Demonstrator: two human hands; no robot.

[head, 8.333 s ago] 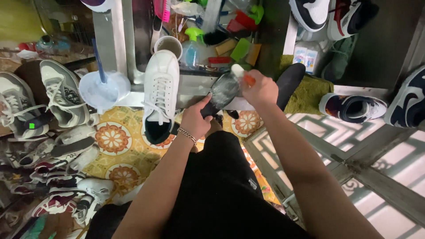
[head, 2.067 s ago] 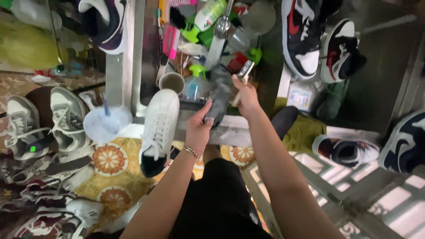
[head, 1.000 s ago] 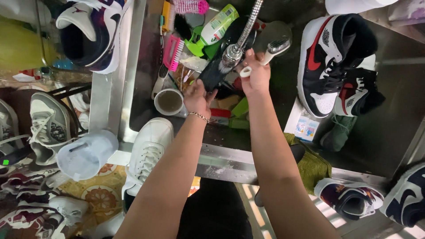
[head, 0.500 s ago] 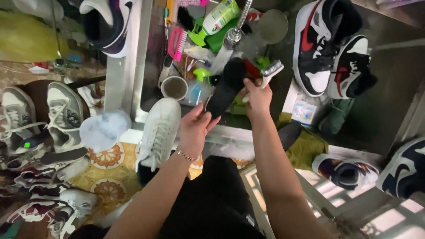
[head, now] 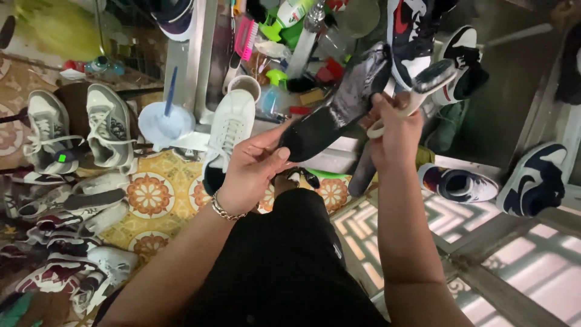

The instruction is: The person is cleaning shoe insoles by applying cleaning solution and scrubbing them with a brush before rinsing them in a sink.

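My left hand (head: 253, 168) grips the near end of a dark, wet insole (head: 336, 112), which slants up and away to the right. My right hand (head: 393, 130) touches the far part of that insole and grips a white-handled brush (head: 423, 88) with dark bristles, its head pointing up right. A white sneaker (head: 227, 136) lies toe-toward-me just left of my left hand, on the edge of a metal sill. A bracelet circles my left wrist. My black-clad knee fills the lower middle.
A pale blue bowl (head: 163, 121) with a stick stands left of the sneaker. Grey sneakers (head: 109, 127) and several more shoes crowd the patterned floor at left. Bottles, a pink brush (head: 245, 39) and a cup clutter the sink area. Dark sneakers (head: 532, 178) lie at right.
Both hands have come back down from the tap area toward me, bringing the insole and brush. The insole now looks wet, and my left hand grips its near end.
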